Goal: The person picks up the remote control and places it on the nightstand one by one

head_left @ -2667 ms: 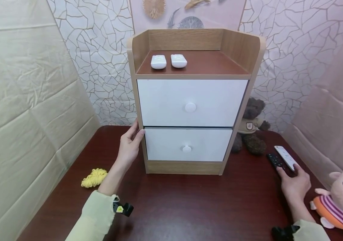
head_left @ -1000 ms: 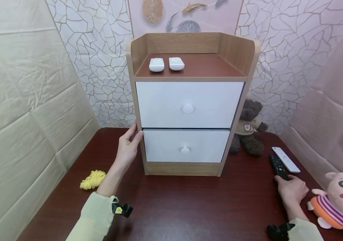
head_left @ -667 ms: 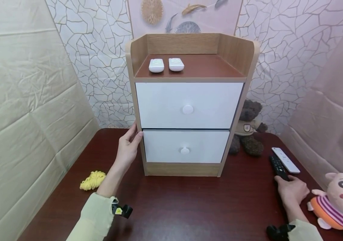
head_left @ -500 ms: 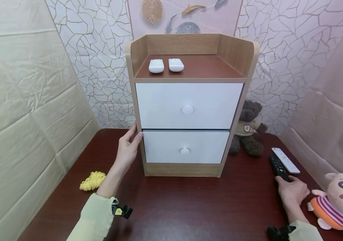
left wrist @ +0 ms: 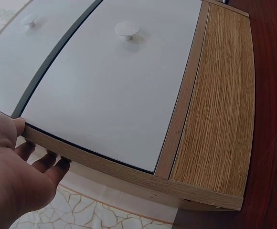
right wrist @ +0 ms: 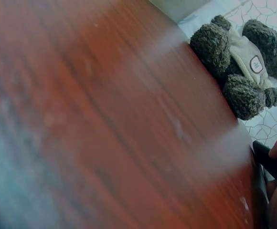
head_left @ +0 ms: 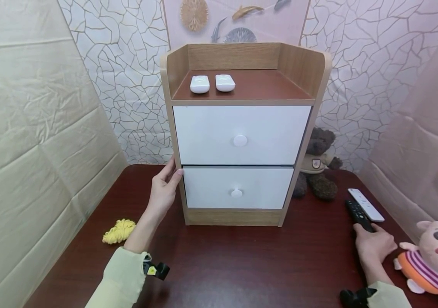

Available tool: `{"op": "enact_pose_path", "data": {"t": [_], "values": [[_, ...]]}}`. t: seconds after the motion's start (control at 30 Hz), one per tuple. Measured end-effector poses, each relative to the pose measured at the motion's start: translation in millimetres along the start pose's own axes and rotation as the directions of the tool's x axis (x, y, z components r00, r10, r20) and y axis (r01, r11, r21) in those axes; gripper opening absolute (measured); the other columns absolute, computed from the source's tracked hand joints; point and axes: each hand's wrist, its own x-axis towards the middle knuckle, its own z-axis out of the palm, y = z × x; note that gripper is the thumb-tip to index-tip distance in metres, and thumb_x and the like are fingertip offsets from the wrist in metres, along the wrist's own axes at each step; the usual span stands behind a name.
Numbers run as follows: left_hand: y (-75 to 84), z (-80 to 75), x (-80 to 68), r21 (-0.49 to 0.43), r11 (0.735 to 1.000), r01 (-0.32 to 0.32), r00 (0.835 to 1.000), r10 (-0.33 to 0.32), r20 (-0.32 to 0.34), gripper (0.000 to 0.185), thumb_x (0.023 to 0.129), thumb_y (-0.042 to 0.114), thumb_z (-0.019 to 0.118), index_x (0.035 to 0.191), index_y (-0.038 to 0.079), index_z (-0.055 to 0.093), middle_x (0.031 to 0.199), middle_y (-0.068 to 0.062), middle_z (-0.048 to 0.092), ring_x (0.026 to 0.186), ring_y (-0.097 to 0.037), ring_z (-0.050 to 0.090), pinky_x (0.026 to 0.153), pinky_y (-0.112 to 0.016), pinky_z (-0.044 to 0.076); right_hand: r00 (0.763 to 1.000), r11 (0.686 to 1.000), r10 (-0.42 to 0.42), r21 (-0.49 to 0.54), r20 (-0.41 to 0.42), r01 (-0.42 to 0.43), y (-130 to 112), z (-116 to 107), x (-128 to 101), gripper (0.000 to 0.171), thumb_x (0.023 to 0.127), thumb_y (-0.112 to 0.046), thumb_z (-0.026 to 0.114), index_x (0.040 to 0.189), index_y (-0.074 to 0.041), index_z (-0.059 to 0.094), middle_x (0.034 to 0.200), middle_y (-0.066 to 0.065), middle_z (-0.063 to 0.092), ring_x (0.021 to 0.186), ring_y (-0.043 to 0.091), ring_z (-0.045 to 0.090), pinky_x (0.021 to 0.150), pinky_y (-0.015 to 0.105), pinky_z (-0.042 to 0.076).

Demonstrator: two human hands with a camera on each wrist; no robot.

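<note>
Black slim remote control (head_left: 359,215) lies at the right of the dark red surface (head_left: 242,261), right hand (head_left: 374,246) pinching its near end; a loose grip could drop it. Left hand (head_left: 163,192) rests flat-fingered against the wooden two-drawer cabinet (head_left: 238,128).

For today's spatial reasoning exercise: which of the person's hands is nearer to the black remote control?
Right. The right hand touches the near end of the black remote control; the left hand rests on the cabinet's far side.
</note>
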Motion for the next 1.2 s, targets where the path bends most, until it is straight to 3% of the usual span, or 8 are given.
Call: {"op": "enact_pose_path", "data": {"t": [0.23,0.47,0.77,0.9,1.07,1.2], "values": [[0.1,0.6,0.4,-0.002,1.0,-0.005,1.0,0.005,0.006,0.061,0.108,0.015,0.056,0.16,0.002,0.028,0.165,-0.008,0.031,0.148,-0.018,0.032,0.119,-0.037,0.033,0.999,0.999,0.042,0.032,-0.016,-0.042,0,2,0,0.059,0.092,-0.023,0.061,0.141,0.009,0.055,0.142,0.038,0.046,0.136,0.053,0.028,0.115,0.056,0.023],[0.6,1.0,-0.6,-0.019,1.0,-0.016,1.0,0.016,0.009,0.06,0.108,0.013,0.056,0.16,0.003,0.029,0.164,-0.006,0.032,0.147,-0.016,0.033,0.118,-0.034,0.034,0.993,0.994,-0.031,0.097,-0.115,0.043,-7,0,-6,0.055,0.09,-0.023,0.063,0.137,0.004,0.062,0.135,0.037,0.055,0.13,0.053,0.038,0.112,0.055,0.023],[0.0,0.1,-0.7,-0.012,1.0,-0.015,1.0,0.015,0.009,0.06,0.108,0.013,0.056,0.16,0.003,0.029,0.165,-0.006,0.031,0.148,-0.017,0.033,0.118,-0.035,0.034,0.977,0.974,-0.074,0.197,-0.201,0.114,-44,-5,-18,0.053,0.087,-0.033,0.074,0.135,-0.01,0.069,0.138,0.02,0.062,0.127,0.04,0.049,0.112,0.043,0.026],[0.2,-0.4,-1.0,-0.014,1.0,-0.015,1.0,0.015,0.006,0.061,0.108,0.013,0.056,0.16,0.002,0.028,0.164,-0.008,0.032,0.147,-0.017,0.033,0.117,-0.035,0.034,0.956,0.951,-0.134,0.236,-0.262,0.198,-70,-12,-28,0.048,0.084,-0.032,0.079,0.128,-0.013,0.074,0.128,0.005,0.07,0.115,0.018,0.057,0.102,0.026,0.034],[1.1,-0.3,-0.8,-0.016,1.0,-0.017,1.0,0.017,0.005,0.061,0.108,0.013,0.056,0.16,0.001,0.028,0.164,-0.009,0.032,0.147,-0.018,0.034,0.117,-0.034,0.035,0.916,0.909,-0.23,0.265,-0.33,0.323,-98,-22,-39,0.042,0.082,-0.028,0.082,0.121,-0.014,0.078,0.102,-0.018,0.069,0.092,-0.008,0.053,0.09,0.018,0.034],[0.6,-0.5,-0.2,-0.019,1.0,-0.017,1.0,0.017,0.004,0.06,0.108,0.013,0.056,0.16,0.001,0.028,0.164,-0.009,0.032,0.147,-0.018,0.033,0.117,-0.034,0.034,0.884,0.861,-0.305,0.294,-0.354,0.415,-116,-31,-46,0.039,0.082,-0.023,0.084,0.12,-0.014,0.079,0.098,-0.024,0.066,0.093,-0.008,0.056,0.085,0.014,0.035]]}}
